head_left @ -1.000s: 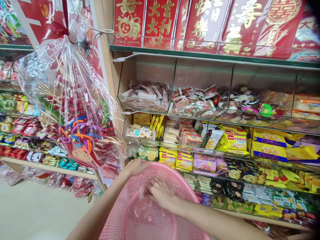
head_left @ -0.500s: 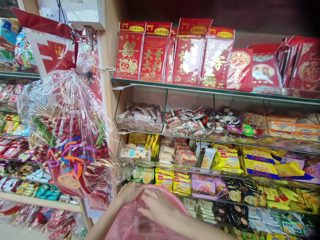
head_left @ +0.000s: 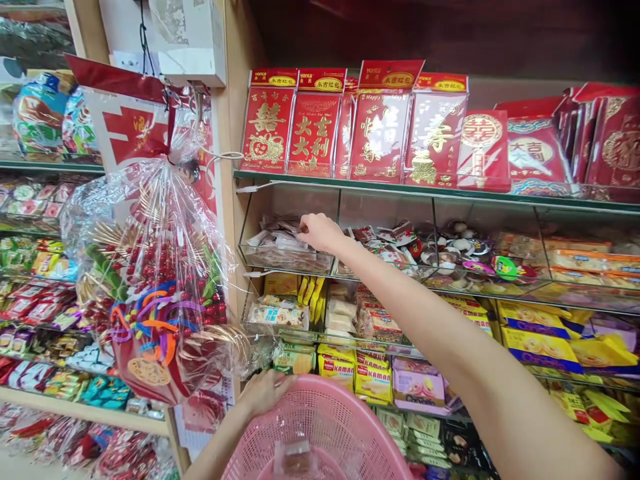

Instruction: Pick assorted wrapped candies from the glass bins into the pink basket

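Holding the rim: the left hand (head_left: 265, 395) is closed around the upper left edge of the pink basket (head_left: 345, 399).
Reaching into the bin: the right hand (head_left: 321, 233), fingers bent downward, is at the clear-wrapped packets (head_left: 280, 241); whether it grips one, I cannot tell.
Basket contents: a clear-wrapped packet (head_left: 296, 459) lies inside, below and to the right of the left hand.
Beside the right hand: red-and-white packets (head_left: 393, 247) fill the next compartment, to its right.
Above the right hand: red envelopes (head_left: 313, 137) stand in a row on the glass shelf (head_left: 380, 189).
Below the right hand: yellow packs (head_left: 337, 371) sit on a lower shelf, just behind the basket.
Left of both hands: a plastic-wrapped bouquet (head_left: 160, 287) hangs by the wooden post (head_left: 234, 120).
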Available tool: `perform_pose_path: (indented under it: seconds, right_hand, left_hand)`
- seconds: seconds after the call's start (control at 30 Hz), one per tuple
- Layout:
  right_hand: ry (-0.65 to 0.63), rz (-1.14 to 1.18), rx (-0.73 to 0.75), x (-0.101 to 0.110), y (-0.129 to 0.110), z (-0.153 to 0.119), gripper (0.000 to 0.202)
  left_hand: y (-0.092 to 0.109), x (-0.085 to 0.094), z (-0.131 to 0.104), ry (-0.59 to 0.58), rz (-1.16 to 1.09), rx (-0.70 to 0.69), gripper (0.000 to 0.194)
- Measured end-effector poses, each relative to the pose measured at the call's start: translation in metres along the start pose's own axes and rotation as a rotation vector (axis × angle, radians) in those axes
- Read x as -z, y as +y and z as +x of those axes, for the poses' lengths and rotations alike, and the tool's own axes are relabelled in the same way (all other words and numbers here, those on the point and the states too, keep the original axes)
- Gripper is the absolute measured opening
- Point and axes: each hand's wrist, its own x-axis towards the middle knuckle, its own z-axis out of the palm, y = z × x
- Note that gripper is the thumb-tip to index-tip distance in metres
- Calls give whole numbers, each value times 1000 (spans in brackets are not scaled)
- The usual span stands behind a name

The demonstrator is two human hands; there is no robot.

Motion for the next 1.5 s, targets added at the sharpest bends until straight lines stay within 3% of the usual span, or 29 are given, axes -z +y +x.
perform_pose_path:
  seconds: [0.1, 0.33, 0.67, 0.93, 1.5]
  right_hand:
    - [-51, 4, -123, -7, -7, 14, 24]
    - [-36, 29, -224, -15, -12, 28, 33]
    - [190, 117, -263, -8, -2, 21, 34]
    - [143, 68, -194, -13, -1, 15, 31]
    - [253, 279, -247, -4, 5, 19, 33]
  left_hand:
    - [-3, 1, -2, 12, -2, 3, 64]
    - [-7, 1, -4, 29, 3, 9, 62]
    - [5, 3, -1, -8, 4, 21, 68]
    - [13, 6, -3, -13, -5, 21, 66]
    - [9, 5, -8, 26, -3, 29, 68]
